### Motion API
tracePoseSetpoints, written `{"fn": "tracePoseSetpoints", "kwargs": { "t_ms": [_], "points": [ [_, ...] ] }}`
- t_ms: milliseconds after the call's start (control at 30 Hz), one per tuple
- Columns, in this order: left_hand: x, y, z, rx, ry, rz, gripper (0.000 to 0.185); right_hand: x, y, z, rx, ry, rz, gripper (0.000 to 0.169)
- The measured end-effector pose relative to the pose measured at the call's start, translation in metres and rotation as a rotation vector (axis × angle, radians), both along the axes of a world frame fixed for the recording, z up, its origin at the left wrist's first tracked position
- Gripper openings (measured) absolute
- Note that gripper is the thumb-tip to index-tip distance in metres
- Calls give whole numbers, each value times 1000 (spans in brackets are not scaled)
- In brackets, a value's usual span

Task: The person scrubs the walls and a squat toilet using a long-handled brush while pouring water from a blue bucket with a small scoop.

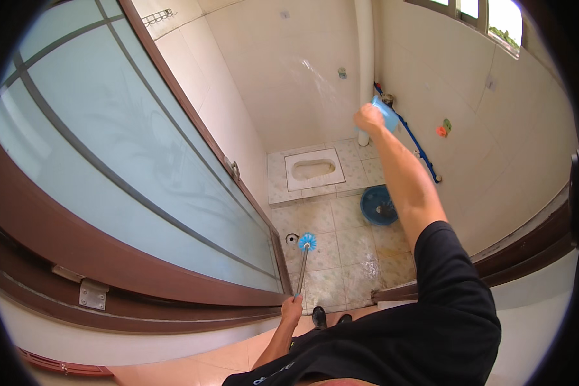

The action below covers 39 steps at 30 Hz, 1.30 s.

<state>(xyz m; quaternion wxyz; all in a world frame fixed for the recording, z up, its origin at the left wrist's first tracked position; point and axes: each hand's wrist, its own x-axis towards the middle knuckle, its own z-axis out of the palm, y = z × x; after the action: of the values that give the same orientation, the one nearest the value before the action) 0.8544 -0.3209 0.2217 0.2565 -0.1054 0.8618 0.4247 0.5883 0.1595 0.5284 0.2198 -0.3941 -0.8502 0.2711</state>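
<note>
Raised ahead of me, my right hand (pixel 369 118) grips a light blue plastic scoop (pixel 387 117) beside the white pipe. A streak of water (pixel 318 79) shows against the tiled back wall. My left hand (pixel 292 308), low near the doorway, holds the handle of a long brush (pixel 302 270). Its round blue bristle head (pixel 307 241) is at the floor, close to the drain (pixel 292 239). A squat toilet (pixel 313 169) is set into the raised tiled step. On the floor, a dark blue basin (pixel 374 207) is partly hidden by my right arm.
A frosted-glass door (pixel 140 159) with a brown frame stands at my left. The white pipe (pixel 365 58) runs down the back corner. Blue piping (pixel 417 142) follows the right wall, below a window (pixel 487 19). Wet patches (pixel 370 268) shine on the floor tiles.
</note>
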Motion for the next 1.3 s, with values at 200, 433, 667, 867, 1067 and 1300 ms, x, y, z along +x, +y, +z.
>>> {"fn": "tracePoseSetpoints", "kwargs": {
  "t_ms": [200, 433, 667, 867, 1067, 1300],
  "points": [
    [5, 7, -28, 15, 65, 59, 46, 86, -10, -67, -16, -103, 88, 30],
    [-34, 53, 9, 254, -175, 189, 36, 208, -4, -291, -160, -4, -20, 26],
    [-93, 80, 11, 288, -256, 249, 32, 250, -28, -336, -655, 209, -230, 26],
    [-183, 84, -64, 163, -146, 187, 34, 228, 7, -386, -921, 254, -406, 21],
    [-284, 126, -28, 132, -209, 149, 37, 212, 57, -425, -1064, 295, -583, 20],
    [-384, 160, -39, 258, -442, 192, 35, 154, 104, -450, -647, 177, -442, 16]
  ]
}}
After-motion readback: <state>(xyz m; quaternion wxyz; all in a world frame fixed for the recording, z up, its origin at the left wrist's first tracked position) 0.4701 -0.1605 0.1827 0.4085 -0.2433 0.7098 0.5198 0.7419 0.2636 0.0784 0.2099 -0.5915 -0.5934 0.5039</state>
